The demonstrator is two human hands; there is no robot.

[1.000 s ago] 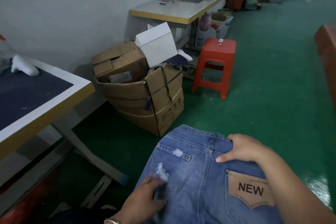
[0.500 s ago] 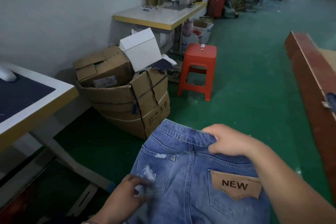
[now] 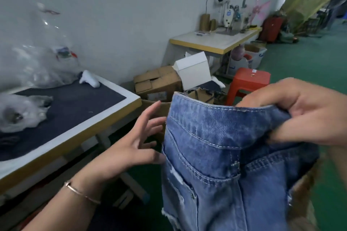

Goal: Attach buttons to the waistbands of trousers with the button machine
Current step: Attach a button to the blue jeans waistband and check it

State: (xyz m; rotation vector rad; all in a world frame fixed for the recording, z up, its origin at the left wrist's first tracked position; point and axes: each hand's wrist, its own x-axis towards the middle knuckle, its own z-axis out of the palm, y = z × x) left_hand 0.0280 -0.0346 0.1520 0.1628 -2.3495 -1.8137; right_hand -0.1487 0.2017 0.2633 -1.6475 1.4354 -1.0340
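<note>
A pair of light blue denim trousers (image 3: 216, 155) hangs in front of me with the waistband (image 3: 216, 105) uppermost. My right hand (image 3: 304, 112) grips the bunched waistband at its right end and holds the trousers up. My left hand (image 3: 131, 144) is spread with straight fingers just left of the trousers' left edge, its fingertips close to the denim. A thin bracelet sits on the left wrist. No button machine shows in this view.
A work table (image 3: 105, 118) with a dark top and yellow edge stands at my left, with clear plastic bags (image 3: 37, 52) on it. Beyond lie cardboard boxes (image 3: 159, 82), a red stool (image 3: 247, 82) and a sewing machine table (image 3: 216, 41). Green floor spreads right.
My right hand has lifted the trousers by the waistband, closer to the camera. My left hand has let go of the denim and spread open beside it. The view has swung left and up.
</note>
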